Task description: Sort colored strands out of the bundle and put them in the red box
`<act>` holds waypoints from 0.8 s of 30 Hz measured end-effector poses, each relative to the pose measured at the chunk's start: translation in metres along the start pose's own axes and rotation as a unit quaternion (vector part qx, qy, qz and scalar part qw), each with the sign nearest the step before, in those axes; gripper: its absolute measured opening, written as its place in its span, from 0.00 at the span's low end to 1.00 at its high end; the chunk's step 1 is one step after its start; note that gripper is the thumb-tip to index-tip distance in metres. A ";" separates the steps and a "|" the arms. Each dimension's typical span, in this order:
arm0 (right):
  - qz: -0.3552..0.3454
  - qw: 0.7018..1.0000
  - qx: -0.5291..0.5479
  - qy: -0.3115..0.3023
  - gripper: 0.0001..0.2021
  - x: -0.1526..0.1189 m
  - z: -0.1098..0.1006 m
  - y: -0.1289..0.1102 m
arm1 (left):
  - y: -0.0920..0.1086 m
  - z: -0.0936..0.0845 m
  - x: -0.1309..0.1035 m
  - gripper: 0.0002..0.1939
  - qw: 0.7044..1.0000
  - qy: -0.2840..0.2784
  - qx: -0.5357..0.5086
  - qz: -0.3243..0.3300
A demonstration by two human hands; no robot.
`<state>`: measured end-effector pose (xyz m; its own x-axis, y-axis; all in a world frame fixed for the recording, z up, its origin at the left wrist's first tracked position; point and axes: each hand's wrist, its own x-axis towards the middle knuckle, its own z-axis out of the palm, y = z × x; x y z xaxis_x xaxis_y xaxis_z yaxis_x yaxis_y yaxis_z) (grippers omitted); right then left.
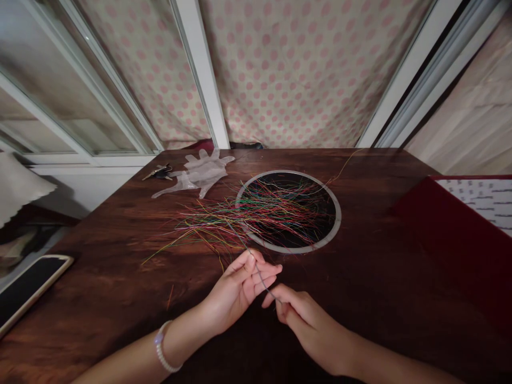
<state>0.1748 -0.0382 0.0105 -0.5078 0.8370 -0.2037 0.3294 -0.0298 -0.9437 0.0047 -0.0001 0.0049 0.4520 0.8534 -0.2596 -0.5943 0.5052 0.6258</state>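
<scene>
A thin grey wire (263, 281) runs between my two hands at the front of the table. My left hand (236, 290), with a beaded bracelet on its wrist, pinches it between thumb and forefinger near its upper part. Lower right, my right hand (306, 322) grips the same wire in curled fingers, which hide its end. Just beyond my hands, a loose heap of thin coloured wires (264, 208) in red, green, yellow and white lies across a round black mat with a pale rim (339, 216), spilling off its left side.
Behind the wires lie a crumpled clear plastic glove (204, 170) and a bunch of keys (162, 172). A dark phone-like slab with a pale edge (32, 288) rests at the left. A red box (452, 234) stands at the right of the wooden table (132, 298).
</scene>
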 end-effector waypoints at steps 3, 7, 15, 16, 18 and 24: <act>-0.001 0.999 0.041 -0.006 0.11 0.002 -0.001 0.002 | 0.000 0.000 -0.001 0.04 1.000 -0.006 -0.010 0.000; -0.015 0.998 0.068 0.003 0.12 0.002 -0.001 0.004 | 0.000 0.000 -0.001 0.04 1.000 -0.009 -0.022 0.002; 0.004 0.994 -0.047 0.100 0.12 0.001 -0.010 -0.004 | 0.004 0.004 -0.003 0.09 0.999 -0.025 0.016 0.018; -0.002 0.992 -0.045 0.117 0.12 0.001 -0.016 -0.007 | 0.005 0.005 -0.004 0.12 0.999 -0.034 0.019 0.017; -0.012 0.986 -0.026 0.161 0.12 -0.001 -0.032 -0.014 | 0.006 0.006 -0.005 0.17 0.998 -0.055 0.027 0.005; -0.013 0.928 0.026 0.371 0.12 -0.054 -0.118 -0.029 | 0.004 0.008 -0.009 0.12 0.992 -0.078 0.086 -0.051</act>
<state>0.2869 -0.0180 0.0799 0.1802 0.9830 0.0367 0.2766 -0.0148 -0.9609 0.0031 -0.0064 0.0156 0.6092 0.7622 -0.2189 -0.4249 0.5468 0.7214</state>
